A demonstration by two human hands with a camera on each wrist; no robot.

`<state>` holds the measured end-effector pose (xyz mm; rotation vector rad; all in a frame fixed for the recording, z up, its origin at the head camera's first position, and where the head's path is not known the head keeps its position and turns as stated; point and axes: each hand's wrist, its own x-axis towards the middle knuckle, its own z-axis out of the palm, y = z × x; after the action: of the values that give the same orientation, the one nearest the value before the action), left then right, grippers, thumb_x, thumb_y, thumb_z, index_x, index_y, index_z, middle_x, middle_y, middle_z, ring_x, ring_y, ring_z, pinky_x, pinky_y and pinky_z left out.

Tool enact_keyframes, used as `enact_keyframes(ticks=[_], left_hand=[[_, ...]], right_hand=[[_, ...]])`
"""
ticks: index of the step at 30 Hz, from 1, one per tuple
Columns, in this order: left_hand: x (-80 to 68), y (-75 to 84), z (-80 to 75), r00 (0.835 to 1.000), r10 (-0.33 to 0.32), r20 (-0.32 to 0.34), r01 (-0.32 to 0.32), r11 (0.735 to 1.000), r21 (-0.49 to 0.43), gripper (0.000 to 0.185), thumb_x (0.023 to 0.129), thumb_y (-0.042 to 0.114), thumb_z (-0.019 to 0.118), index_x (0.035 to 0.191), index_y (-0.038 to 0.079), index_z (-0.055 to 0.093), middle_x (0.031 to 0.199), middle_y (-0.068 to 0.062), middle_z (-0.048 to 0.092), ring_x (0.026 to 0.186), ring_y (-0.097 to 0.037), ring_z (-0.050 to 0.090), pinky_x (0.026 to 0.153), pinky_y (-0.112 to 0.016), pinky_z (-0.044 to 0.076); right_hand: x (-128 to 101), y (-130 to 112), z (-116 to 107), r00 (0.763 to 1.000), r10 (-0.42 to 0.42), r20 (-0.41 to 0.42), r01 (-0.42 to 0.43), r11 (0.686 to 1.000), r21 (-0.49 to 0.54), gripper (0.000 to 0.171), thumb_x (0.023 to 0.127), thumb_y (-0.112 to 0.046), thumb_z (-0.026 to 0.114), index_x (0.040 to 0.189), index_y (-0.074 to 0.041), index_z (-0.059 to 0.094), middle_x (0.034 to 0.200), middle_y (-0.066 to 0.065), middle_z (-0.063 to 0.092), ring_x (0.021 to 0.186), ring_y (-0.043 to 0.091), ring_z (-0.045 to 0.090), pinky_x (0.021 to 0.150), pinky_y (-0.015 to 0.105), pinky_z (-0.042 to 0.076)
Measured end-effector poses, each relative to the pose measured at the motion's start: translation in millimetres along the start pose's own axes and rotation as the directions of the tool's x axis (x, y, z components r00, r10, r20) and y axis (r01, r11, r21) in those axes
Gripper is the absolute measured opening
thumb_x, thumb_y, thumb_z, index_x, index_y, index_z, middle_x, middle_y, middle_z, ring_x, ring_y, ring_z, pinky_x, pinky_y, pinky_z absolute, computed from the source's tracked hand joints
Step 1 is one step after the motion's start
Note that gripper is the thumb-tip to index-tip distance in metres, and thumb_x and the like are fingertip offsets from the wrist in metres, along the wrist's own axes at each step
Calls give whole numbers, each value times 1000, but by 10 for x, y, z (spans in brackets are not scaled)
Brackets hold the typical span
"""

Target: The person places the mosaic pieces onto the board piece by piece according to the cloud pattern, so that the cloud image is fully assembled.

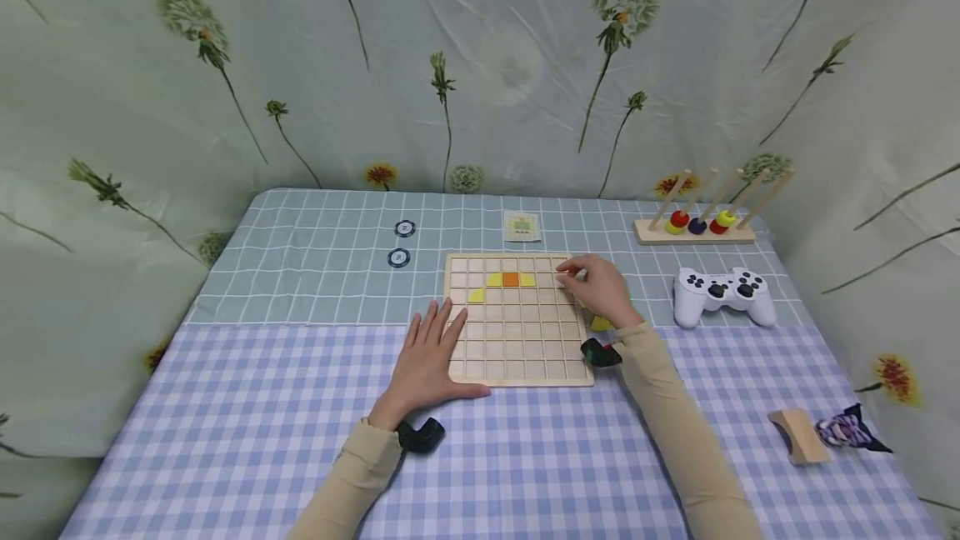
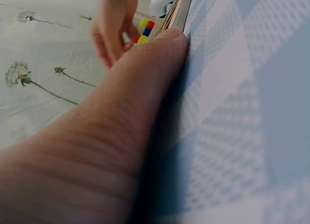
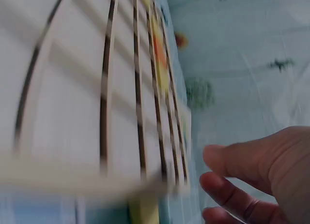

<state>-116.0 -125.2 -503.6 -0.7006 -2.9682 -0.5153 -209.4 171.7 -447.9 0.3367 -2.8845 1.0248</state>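
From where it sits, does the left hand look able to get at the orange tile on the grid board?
Probably yes. The left hand lies flat on the grid board's near left corner, and only bare cells lie between it and the orange tile near the far edge. The right hand stays off to the right.

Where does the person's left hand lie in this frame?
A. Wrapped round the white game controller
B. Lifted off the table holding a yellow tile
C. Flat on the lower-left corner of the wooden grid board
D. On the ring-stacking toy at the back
C: in the head view the left hand lies flat, fingers straight, on the lower-left corner of the wooden grid board, far from the white game controller.
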Motion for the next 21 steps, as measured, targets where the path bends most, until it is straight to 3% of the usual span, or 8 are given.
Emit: enact_keyframes(ticks=[8, 13, 17, 21], left_hand=[[-1, 4, -22, 1000, 4, 0, -4, 1000, -24, 118, 65, 78, 63, 152, 11, 20, 157, -13, 10, 143, -31, 1, 113, -46, -2], [1, 5, -19, 1000, 1, -1, -1, 1000, -21, 118, 65, 78, 63, 152, 11, 21, 157, -13, 10, 143, -31, 2, 113, -46, -2], [7, 4, -12, 1000, 0, 5, 0, 1000, -12, 118, 65, 78, 62, 152, 11, 21, 157, -13, 10, 143, -31, 2, 113, -46, -2], [11, 4, -16, 1000, 0, 1, 0, 1000, -3, 119, 64, 79, 62, 152, 11, 21, 157, -13, 10, 143, -31, 2, 113, -46, -1]], right_hand=[[-111, 394, -210, 998, 57, 40, -52, 990, -130, 24, 89, -13, 65, 110, -1, 70, 101, 19, 57, 88, 32, 55, 67, 45, 45], [-139, 445, -228, 989, 113, 95, -99, 985, -145, 27, 89, -16, 66, 112, -2, 69, 104, 20, 53, 93, 34, 52, 71, 48, 45], [-137, 451, -232, 990, 113, 89, -101, 987, -124, 19, 87, -13, 68, 102, -2, 70, 105, 21, 56, 96, 36, 54, 76, 51, 45], [-116, 463, -234, 988, 127, 87, -116, 986, -122, 22, 86, -14, 69, 103, 0, 67, 104, 19, 60, 95, 35, 57, 77, 51, 45]])
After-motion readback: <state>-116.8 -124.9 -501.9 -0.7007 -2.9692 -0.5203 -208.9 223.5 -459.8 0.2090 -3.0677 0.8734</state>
